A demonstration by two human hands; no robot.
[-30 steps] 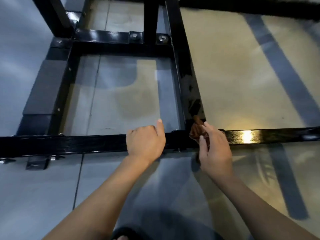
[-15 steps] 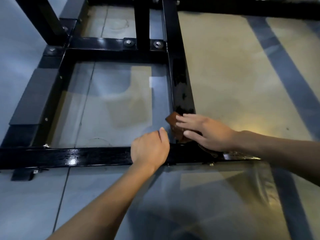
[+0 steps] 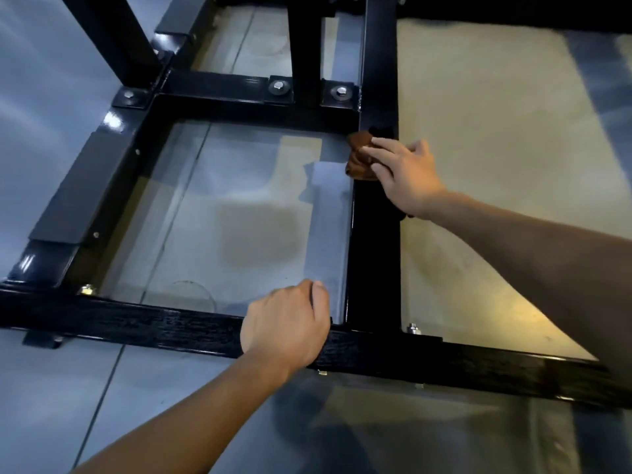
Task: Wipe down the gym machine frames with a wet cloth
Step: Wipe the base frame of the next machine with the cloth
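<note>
In the head view, a black steel gym machine frame [image 3: 374, 268] lies low over a glossy grey and tan floor [image 3: 496, 148]. Its near rail [image 3: 154, 325] runs left to right across the lower part of the picture, and a long rail [image 3: 378, 80] runs away from it towards the top, meeting it at a T-joint just right of centre. Farther up, a cross rail [image 3: 239, 97] joins the long rail from the left, with two bolted plates [image 3: 309, 90] on it and an upright post [image 3: 304, 46] rising between the bolts. A left rail [image 3: 78, 206] closes the rectangle, and a second upright [image 3: 113, 39] stands at the far left corner.

The right hand [image 3: 407, 176] reaches across the long rail just below the cross rail. Its fingers are spread fairly straight and press a crumpled brown cloth [image 3: 359, 155] against the rail's top and left edge; the cloth bulges out from under the fingertips on the inner side. Whether the thumb curls round the cloth cannot be told, as it is hidden behind the hand.

The left hand [image 3: 287, 325] rests on the near rail just left of the T-joint, its fingers curled over the far edge of the rail, thumb lying alongside, gripping it.

A silver bolt [image 3: 412, 328] stands beside the joint on the right side, and another bolt [image 3: 87, 289] sits near the left corner. Both bare forearms enter from the bottom and right edges.
</note>
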